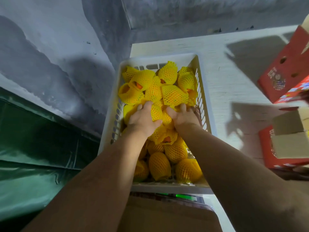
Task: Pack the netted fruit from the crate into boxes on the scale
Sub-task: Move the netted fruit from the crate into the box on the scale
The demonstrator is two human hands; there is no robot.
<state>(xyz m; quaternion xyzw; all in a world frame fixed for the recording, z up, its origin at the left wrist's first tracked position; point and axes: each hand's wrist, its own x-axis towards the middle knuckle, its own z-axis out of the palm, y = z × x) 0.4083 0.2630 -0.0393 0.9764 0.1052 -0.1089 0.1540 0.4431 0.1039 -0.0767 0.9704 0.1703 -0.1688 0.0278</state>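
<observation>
Both hands in crate (204,91): left hand (143,119) and right hand (185,117) each gripping netted fruit (173,95); double grab risks foam nets slipping off, fruit dropping

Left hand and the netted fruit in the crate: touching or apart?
Touching. The head view shows the left hand with fingers curled over a netted fruit inside the crate.

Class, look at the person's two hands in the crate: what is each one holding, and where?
Left hand grips a netted fruit over its top. Right hand presses among the fruit; its hold cannot be told.
</observation>
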